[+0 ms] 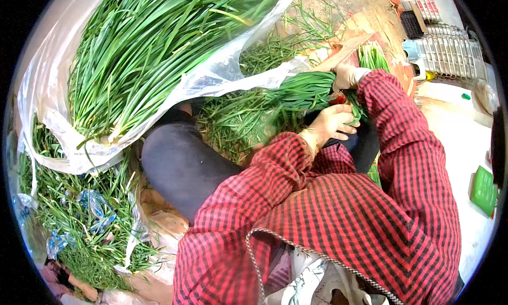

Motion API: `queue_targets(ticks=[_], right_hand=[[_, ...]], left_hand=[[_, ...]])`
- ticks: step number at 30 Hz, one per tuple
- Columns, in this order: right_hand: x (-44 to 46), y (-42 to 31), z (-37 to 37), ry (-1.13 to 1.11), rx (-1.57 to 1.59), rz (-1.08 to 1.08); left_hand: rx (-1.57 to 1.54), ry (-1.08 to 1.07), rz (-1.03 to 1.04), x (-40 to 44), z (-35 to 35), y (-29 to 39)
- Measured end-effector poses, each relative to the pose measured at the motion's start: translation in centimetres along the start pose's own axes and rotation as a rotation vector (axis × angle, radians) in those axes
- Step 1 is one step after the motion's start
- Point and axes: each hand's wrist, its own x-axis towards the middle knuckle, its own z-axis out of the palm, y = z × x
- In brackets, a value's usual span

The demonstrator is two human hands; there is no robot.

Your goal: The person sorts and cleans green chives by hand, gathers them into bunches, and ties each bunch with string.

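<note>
My right hand (pixel 346 76), in a pale glove, is closed around a bunch of garlic chives (pixel 307 89). The green leaves spread to the left of the hand, and pale stalk ends (pixel 373 56) show beyond it on the right. Just below, my left hand (pixel 332 125), also gloved, has its fingers apart beside a few green leaves (pixel 355 110) near my lap. A small red thing (pixel 338 98) lies between the hands, too small to name. Loose chive leaves (pixel 238 119) are heaped under and to the left of the bunch.
A clear plastic bag (pixel 211 74) at the upper left holds a big pile of long chives (pixel 153 51). More trimmings (pixel 90 225) lie at the lower left with blue-printed plastic. White crates (pixel 450 48) stand at the upper right, with a green box (pixel 483 191) below. My bent knee (pixel 180 151) is between.
</note>
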Motion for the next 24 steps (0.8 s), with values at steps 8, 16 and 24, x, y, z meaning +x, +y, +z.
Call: queue_targets(ticks=[8,16,24], right_hand=[[-3.9,-4.4,-1.6,0.608,-0.638,-0.134],[-4.0,-9.8,-2.2,0.408,-0.817,-0.293],[-5.8,-9.8,-1.7,0.362,-0.739,-0.339]], left_hand=[[0.081,-0.234,-0.170,1.1,-8.7,-5.9],[-0.022,-0.303,-0.169,-2.5,-4.0,-1.4],[-0.125,-0.219,0.193,-3.4,-4.4,-0.2]])
